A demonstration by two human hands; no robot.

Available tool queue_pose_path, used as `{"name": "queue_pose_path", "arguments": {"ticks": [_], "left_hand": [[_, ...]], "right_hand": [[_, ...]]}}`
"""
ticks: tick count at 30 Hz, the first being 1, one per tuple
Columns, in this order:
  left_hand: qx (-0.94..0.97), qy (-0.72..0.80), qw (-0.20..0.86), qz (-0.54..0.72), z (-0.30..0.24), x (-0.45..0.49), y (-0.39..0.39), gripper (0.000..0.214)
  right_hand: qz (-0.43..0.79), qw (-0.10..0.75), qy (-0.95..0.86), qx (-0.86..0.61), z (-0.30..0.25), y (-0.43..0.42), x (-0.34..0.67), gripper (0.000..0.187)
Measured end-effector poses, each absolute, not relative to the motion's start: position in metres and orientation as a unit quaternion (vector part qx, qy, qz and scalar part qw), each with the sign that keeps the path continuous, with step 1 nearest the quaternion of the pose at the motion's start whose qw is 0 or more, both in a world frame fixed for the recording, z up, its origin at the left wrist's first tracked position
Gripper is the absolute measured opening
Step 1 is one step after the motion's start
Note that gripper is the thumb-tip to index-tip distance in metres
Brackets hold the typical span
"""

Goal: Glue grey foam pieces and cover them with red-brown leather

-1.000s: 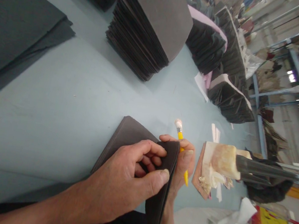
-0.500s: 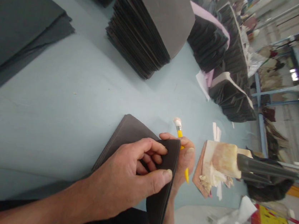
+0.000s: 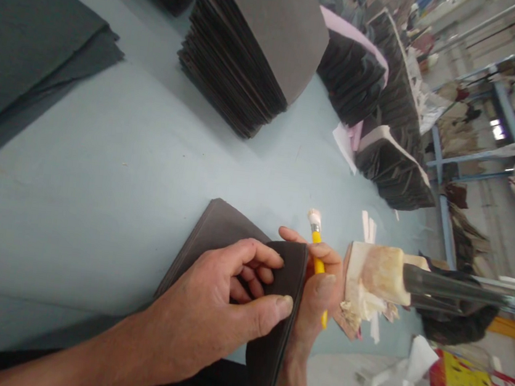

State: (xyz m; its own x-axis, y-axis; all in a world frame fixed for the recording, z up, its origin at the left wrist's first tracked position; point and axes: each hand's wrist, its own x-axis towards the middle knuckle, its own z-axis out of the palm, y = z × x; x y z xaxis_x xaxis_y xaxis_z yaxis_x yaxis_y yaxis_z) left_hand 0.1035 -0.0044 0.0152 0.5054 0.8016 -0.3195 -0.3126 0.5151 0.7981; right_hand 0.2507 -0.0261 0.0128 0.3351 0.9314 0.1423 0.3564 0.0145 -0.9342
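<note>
In the lower middle, my left hand [image 3: 221, 300] has its thumb and curled fingers on a dark brown panel [image 3: 289, 262], pinching it near its upright edge. The panel looks like leather or coated fabric; it bends up from several stacked layers [image 3: 221, 226] on the table. Behind the panel, partly hidden by it, my right hand [image 3: 323, 287] grips a brush [image 3: 316, 237] with a yellow handle and pale bristles pointing away from me. The right fingers also lie against the panel's far side.
A tall stack of dark panels [image 3: 255, 50] stands beyond my hands on the pale blue table [image 3: 96, 218]. Dark sheets [image 3: 33, 37] lie at left. More piles [image 3: 399, 172] stand at far right, near a cream block [image 3: 378, 272] with a dark rod and scraps.
My right hand has shifted slightly right with the brush, away from the panel's edge, so more of the handle shows. My left hand keeps its pinch; the view has moved a little.
</note>
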Motion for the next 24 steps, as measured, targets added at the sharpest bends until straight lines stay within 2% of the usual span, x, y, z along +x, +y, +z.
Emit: {"name": "queue_pose_path", "arguments": {"ticks": [9,16,21,24], "left_hand": [[0.369,0.368,0.775,0.358,0.011,0.107,-0.009,0.032],[0.378,0.383,0.765,0.355,0.008,0.106,-0.009,0.032],[0.372,0.399,0.771,0.328,0.016,0.103,-0.006,0.047],[0.373,0.406,0.766,0.331,0.018,0.101,-0.005,0.043]], "right_hand": [[0.279,0.494,-0.496,-0.657,0.034,-0.036,0.255,0.033],[0.307,0.509,-0.456,-0.662,0.027,-0.035,0.253,0.036],[0.301,0.5,-0.447,-0.678,0.032,-0.032,0.25,0.038],[0.29,0.497,-0.441,-0.689,0.032,-0.031,0.25,0.04]]}}
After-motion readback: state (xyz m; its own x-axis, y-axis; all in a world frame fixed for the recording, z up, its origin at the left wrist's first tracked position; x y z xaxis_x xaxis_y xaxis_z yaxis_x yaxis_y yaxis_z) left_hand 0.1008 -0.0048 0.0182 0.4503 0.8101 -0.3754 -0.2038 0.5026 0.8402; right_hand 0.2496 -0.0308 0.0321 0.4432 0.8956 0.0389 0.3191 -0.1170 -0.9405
